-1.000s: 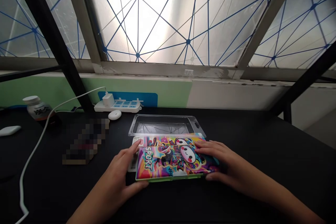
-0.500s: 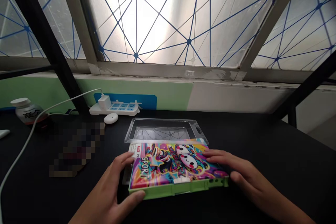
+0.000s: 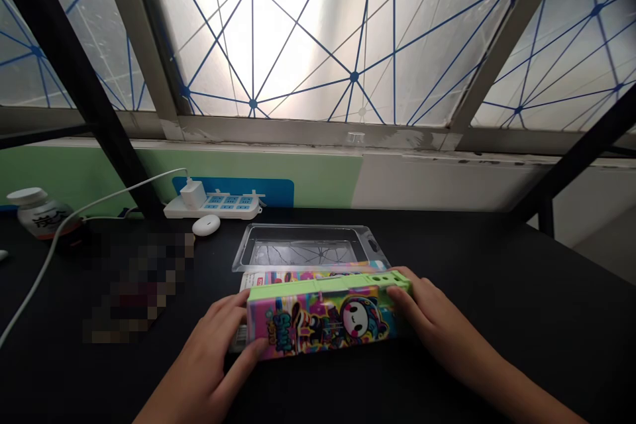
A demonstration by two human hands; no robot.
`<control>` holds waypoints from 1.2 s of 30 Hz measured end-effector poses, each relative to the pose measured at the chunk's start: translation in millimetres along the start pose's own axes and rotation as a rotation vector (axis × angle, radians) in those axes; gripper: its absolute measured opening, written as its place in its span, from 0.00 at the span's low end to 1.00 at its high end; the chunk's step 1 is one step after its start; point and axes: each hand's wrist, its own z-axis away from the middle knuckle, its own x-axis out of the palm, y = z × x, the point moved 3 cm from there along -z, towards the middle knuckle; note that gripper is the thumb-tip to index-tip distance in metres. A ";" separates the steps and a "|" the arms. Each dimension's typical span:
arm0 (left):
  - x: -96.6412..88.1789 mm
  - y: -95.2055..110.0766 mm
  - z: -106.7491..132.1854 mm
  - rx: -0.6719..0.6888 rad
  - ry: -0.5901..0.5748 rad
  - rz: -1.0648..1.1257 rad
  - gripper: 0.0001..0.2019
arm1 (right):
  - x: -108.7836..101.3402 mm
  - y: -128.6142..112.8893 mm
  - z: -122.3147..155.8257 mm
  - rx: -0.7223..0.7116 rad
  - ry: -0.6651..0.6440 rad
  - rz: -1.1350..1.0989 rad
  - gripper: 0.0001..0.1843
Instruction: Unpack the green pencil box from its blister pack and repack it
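Before the clear plastic tray [image 3: 301, 253] on the table [image 3: 477, 245], the left hand [image 3: 211, 344] and right hand [image 3: 432, 308] have their grip closed around the cartoon-printed pencil case [image 3: 318, 328], its green side now turned uppermost instead of personward.

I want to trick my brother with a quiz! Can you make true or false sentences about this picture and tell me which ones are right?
1. The left hand and right hand both touch the colorful case. True.
2. The case's green side is underneath. False: it is on top.
3. A clear plastic tray lies behind the case. True.
4. A jar stands left of the power strip. True.
5. The jar's lid is red. False: it is white.
6. Nothing is plugged into the power strip. False: a white adapter is.
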 end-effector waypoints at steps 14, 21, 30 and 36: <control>2.1 -18.6 8.8 -0.037 -0.006 0.020 0.48 | 5.4 -52.8 -3.3 -0.384 0.152 0.553 0.18; 6.4 -20.3 6.7 0.054 0.044 0.001 0.46 | 36.8 -91.2 -12.6 -0.490 -0.025 0.348 0.18; 1.0 -2.8 4.4 0.096 0.027 -0.015 0.43 | 39.7 -89.1 -17.2 -0.491 0.057 0.263 0.12; -4.2 -1.8 6.8 0.004 0.006 0.040 0.28 | 21.9 -101.1 -1.4 -0.724 0.377 0.204 0.08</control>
